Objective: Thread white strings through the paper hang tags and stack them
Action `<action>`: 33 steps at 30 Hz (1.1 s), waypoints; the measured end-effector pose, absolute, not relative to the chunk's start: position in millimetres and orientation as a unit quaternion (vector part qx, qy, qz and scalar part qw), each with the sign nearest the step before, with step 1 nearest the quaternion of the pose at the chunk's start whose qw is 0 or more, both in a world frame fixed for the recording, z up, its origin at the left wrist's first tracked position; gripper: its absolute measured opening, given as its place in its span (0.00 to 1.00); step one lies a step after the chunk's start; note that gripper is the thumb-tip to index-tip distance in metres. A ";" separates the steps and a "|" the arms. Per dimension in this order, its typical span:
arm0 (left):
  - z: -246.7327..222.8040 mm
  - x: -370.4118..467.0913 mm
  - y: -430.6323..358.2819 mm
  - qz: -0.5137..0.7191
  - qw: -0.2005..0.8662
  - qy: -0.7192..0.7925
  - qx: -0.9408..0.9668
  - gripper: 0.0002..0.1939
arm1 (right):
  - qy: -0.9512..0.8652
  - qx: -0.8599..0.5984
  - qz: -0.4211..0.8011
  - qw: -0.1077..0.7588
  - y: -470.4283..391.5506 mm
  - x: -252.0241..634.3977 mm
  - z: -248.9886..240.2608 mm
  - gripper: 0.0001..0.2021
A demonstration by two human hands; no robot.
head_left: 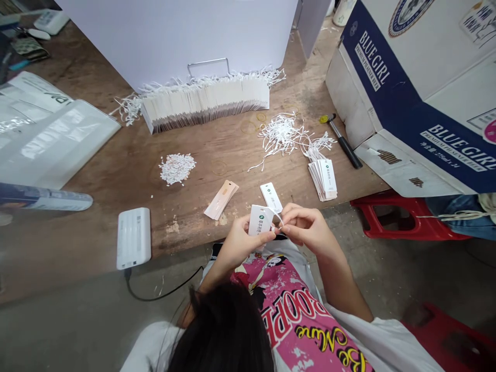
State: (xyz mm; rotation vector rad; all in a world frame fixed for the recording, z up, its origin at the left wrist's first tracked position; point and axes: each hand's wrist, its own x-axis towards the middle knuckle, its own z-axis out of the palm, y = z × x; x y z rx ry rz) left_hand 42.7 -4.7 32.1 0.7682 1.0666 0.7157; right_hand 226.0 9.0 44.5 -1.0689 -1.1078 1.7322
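Note:
My left hand (245, 243) grips a white tag (259, 219) with a green logo near the table's front edge. Pinched in my right hand (306, 227) is a thin white string (278, 217) that meets the tag's right side. A small stack of similar tags (271, 197) lies just beyond my hands. To the left of it is a stack of pinkish tags (221, 199). A tangle of white strings (282, 133) lies farther back, beside a strung bundle of tags (323, 180). Small white pieces (177, 169) form a pile at the left.
A long row of strung tags (209, 103) stands against a white panel (178, 41). A hammer (344, 144) lies by a beer carton (387, 98) on the right. A power bank (134, 237) with a cable and plastic bags (77, 134) are left. Below the carton is a red stool (406, 219).

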 end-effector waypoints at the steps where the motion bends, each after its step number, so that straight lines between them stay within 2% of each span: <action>1: 32.6 42.4 -4.8 0.320 0.736 0.484 0.349 0.19 | -0.454 -0.421 0.678 0.396 11.0 226.0 45.5 0.05; 8: 38.1 43.8 -3.3 0.308 0.745 0.484 0.341 0.20 | -0.470 -0.402 0.686 0.383 15.3 222.7 46.5 0.04; 14: 40.6 45.0 -1.2 0.338 0.731 0.480 0.347 0.28 | -0.457 -0.380 0.716 0.366 15.1 224.5 47.8 0.04; 19: 41.6 45.7 -1.3 0.332 0.751 0.467 0.328 0.30 | -0.466 -0.381 0.709 0.368 12.8 221.8 49.6 0.04; 26: 36.8 51.8 3.3 0.349 0.726 0.502 0.316 0.34 | -0.471 -0.428 0.625 0.452 -8.2 211.4 35.1 0.03; 33: 31.2 75.0 3.0 0.329 0.686 0.543 0.355 0.29 | -0.495 -0.511 0.538 0.452 -17.7 219.8 23.1 0.05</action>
